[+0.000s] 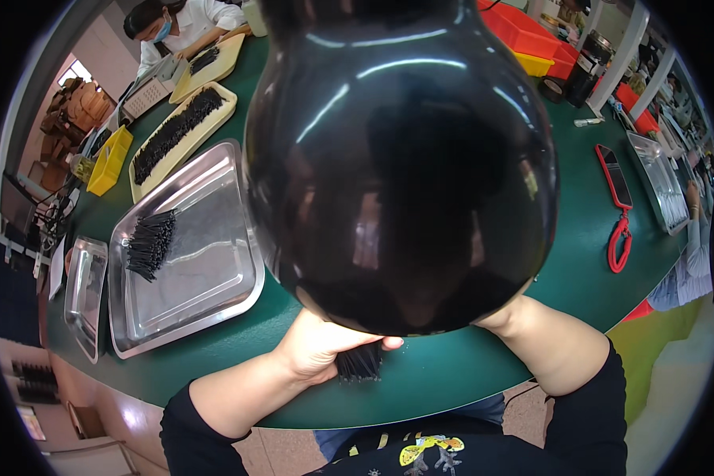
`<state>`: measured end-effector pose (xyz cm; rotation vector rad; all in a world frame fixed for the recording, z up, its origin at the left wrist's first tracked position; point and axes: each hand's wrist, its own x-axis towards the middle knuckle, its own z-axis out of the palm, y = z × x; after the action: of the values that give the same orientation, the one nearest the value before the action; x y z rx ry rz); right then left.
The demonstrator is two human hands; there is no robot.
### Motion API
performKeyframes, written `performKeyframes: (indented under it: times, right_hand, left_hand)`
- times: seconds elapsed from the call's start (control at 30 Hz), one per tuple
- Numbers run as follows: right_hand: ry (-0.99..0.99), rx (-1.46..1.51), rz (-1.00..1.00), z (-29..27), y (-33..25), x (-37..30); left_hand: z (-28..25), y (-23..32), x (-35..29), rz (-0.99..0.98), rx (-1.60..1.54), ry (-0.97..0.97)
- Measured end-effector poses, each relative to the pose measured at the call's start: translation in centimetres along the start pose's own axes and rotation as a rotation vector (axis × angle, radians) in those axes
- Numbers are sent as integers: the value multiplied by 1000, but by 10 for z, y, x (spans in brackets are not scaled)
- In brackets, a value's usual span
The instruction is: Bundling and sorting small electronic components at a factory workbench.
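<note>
A bundle of thin black sticks (360, 363) is gripped in my left hand (319, 347), its ends sticking out below the thumb. Above it a large glossy black dome, perhaps a lamp head (404, 182), fills the middle of the view and hides part of that hand. Only the wrist and the base of my right hand (501, 316) show at the dome's lower right edge. Its fingers are out of sight behind the dome. To the left, a steel tray (190, 313) holds a pile of similar black sticks (151, 244).
Left of the tray stands a smaller steel tray (97, 262). Beyond lie a cream tray (147, 178) of black pieces and a yellow bin (109, 162). A red-cased phone (613, 176) and another metal tray (650, 170) are at right. A masked person (190, 28) works at the far left.
</note>
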<state>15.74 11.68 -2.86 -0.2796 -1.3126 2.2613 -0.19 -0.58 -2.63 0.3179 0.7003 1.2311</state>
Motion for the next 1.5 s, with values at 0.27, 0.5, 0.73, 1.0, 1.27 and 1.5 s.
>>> performKeyframes:
  times: [0.27,0.5,0.73,1.0,1.27,1.5]
  right_hand:
    - [-113,-233,-45,16,-16,1]
    - [-268,-160,40,4,-9,2]
    - [-238,-171,19,12,-15,-1]
    - [-117,213,-36,-6,0,4]
    - [-221,-191,-88,-1,0,7]
    - [-221,246,-114,-3,4,4]
  left_hand:
    - [0,5,-4,2,48,-40]
    - [10,4,-1,-61,8,-40]
    - [0,1,-2,-69,84,-29]
    - [-1,0,-3,-20,90,83]
    - [11,5,0,19,253,69]
    - [10,3,2,32,278,46]
